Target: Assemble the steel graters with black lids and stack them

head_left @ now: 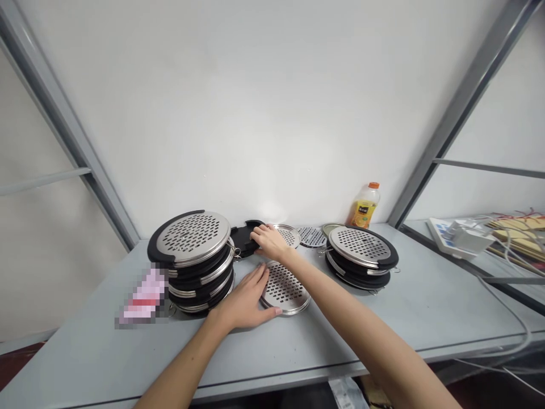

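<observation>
A round metal grater plate (286, 288) with rows of slotted holes lies flat on the table before me. My left hand (247, 298) holds its left side, thumb on the near rim and fingers along the far left edge. Farther back, my right hand (268, 241) reaches across, with curled fingers on the right edge of a black curved plastic piece (243, 238). The undersides of those fingers are hidden. To the left stands a tall stack of round graters with black rims (193, 236). A shorter grater stack (360, 244) is on the right, with wire loops poking out.
Behind my right hand lie another metal plate (289, 236), a perforated disc (312, 237) and a pale ring (332, 229). An orange-capped juice bottle (365, 207) stands by the wall. A pixelated pink item (145, 298) is at left; a power strip (451, 238) with cables lies far right.
</observation>
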`<state>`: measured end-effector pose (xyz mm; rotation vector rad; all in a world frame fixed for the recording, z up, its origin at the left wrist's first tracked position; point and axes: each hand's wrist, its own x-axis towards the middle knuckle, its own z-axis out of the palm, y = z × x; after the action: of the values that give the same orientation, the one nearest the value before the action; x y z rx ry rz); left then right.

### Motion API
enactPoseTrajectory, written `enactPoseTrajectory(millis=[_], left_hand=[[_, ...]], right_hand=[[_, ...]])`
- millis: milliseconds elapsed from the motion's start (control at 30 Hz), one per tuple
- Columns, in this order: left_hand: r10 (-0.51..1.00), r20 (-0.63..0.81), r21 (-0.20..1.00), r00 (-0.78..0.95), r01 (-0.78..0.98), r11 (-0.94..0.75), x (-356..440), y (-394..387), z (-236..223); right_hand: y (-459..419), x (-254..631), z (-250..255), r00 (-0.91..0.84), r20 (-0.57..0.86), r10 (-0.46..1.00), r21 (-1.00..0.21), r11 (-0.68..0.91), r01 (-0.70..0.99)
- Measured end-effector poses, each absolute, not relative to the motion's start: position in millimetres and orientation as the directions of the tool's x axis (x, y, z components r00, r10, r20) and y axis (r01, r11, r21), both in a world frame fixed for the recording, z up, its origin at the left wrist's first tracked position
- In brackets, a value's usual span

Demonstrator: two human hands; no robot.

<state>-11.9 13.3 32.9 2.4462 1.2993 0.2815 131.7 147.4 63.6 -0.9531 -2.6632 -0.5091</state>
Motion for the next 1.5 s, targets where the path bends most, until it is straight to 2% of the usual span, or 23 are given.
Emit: enactPoseTrajectory(millis=[167, 333, 467, 533, 633, 767, 800, 867, 933, 1033, 1167, 1267, 1333, 1433, 1500], left_hand=[[0.828, -0.003, 0.402, 0.560, 0.759, -0.512, -12, 13, 33], [0.833, -0.003, 0.408, 0.553, 0.761, -0.504, -13, 13, 34], [0.836, 0.001, 0.431, 0.549, 0.753, -0.496, -13, 13, 34], [0.849, 0.029, 0.443, 0.528, 0.754, -0.484, -10, 13, 32], [0.884, 0.109, 0.472, 0.454, 0.760, -0.448, -5, 14, 25], [0.898, 0.157, 0.565, 0.411, 0.709, -0.423, -2, 17, 12], [0.900, 0.170, 0.597, 0.402, 0.685, -0.418, -2, 18, 10], [0.909, 0.219, 0.659, 0.354, 0.634, -0.406, -1, 22, 5], [0.920, 0.287, 0.700, 0.267, 0.597, -0.392, -1, 25, 2], [0.917, 0.372, 0.734, 0.144, 0.559, -0.385, 0, 28, 3], [0.840, 0.502, 0.685, 0.207, 0.497, -0.532, 1, 27, 15], [0.739, 0.614, 0.602, 0.278, 0.440, -0.666, 1, 23, 23], [0.685, 0.662, 0.563, 0.304, 0.401, -0.723, 0, 21, 26], [0.634, 0.721, 0.516, 0.280, 0.394, -0.761, -1, 21, 26], [0.615, 0.756, 0.493, 0.224, 0.423, -0.760, -2, 23, 25]], right_hand=[[148, 141, 64, -0.758, 0.355, 0.547, 0.194, 0.751, 0.632], [146, 146, 66, -0.778, 0.343, 0.526, 0.225, 0.759, 0.611], [143, 155, 66, -0.753, 0.401, 0.521, 0.234, 0.737, 0.634], [141, 164, 66, -0.713, 0.470, 0.521, 0.191, 0.728, 0.658], [138, 183, 63, -0.586, 0.624, 0.516, 0.020, 0.740, 0.673], [132, 207, 56, -0.332, 0.746, 0.577, -0.362, 0.770, 0.526], [130, 212, 53, -0.265, 0.737, 0.621, -0.478, 0.757, 0.445], [126, 221, 47, -0.187, 0.633, 0.751, -0.717, 0.660, 0.225], [121, 229, 41, -0.229, 0.463, 0.856, -0.880, 0.476, -0.001], [112, 237, 35, -0.374, 0.308, 0.875, -0.946, 0.238, -0.222], [103, 240, 33, -0.463, 0.273, 0.843, -0.930, 0.109, -0.351], [101, 238, 34, -0.503, 0.262, 0.823, -0.936, 0.091, -0.339], [100, 235, 34, -0.499, 0.286, 0.818, -0.947, 0.160, -0.280], [94, 231, 30, -0.402, 0.355, 0.844, -0.928, 0.369, -0.044], [85, 229, 28, -0.351, 0.408, 0.843, -0.854, 0.488, 0.181]])
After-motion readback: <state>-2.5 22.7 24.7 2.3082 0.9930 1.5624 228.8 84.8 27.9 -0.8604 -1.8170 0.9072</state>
